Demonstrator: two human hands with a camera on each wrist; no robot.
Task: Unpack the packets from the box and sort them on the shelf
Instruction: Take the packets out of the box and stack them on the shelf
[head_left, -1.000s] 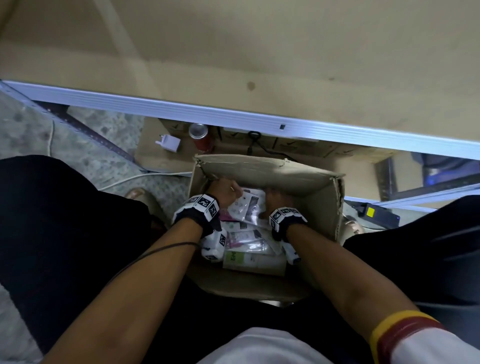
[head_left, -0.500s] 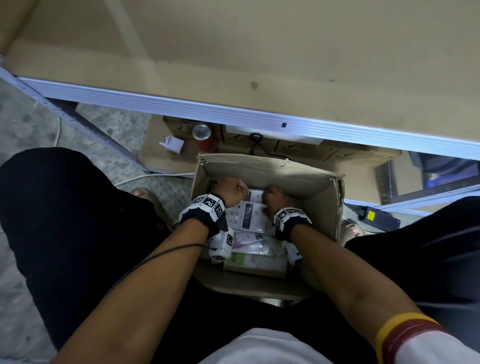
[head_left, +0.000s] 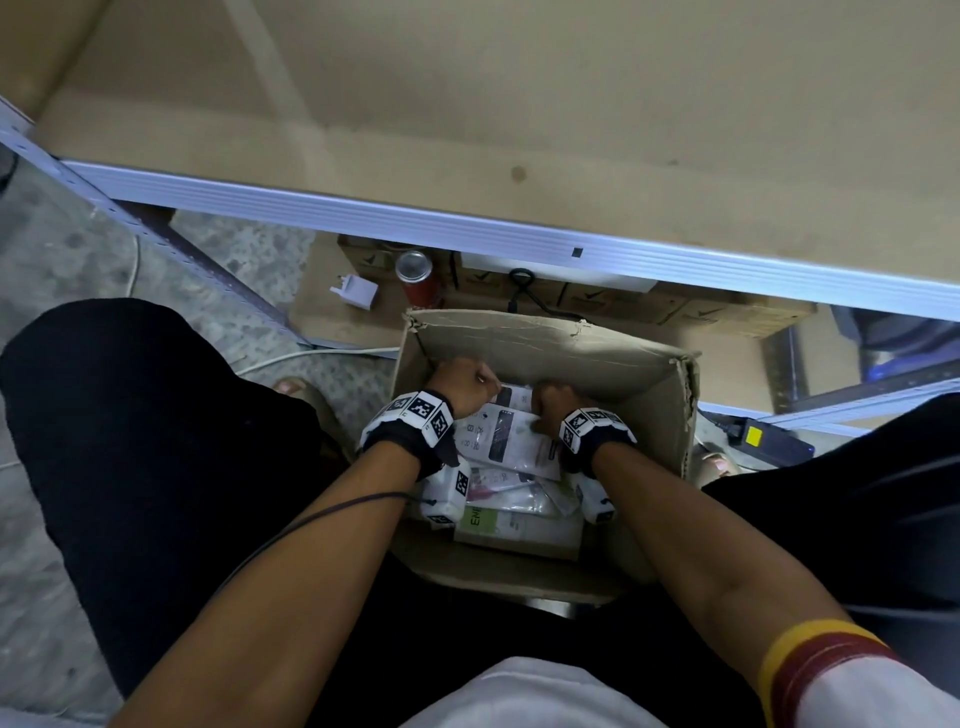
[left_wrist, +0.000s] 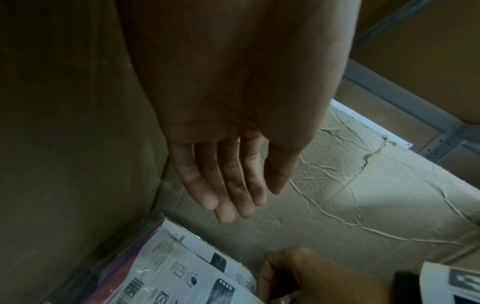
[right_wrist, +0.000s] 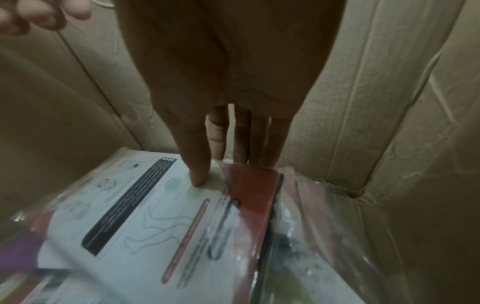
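Pinching top packet far edge, right grip; left grip wide, near box wall.

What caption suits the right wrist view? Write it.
Right hand pinches a white packet inside the cardboard box.

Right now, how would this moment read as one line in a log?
stage: unpacking | left hand: open, above packets | right hand: pinching top packet | box: holds packets | shelf: bare
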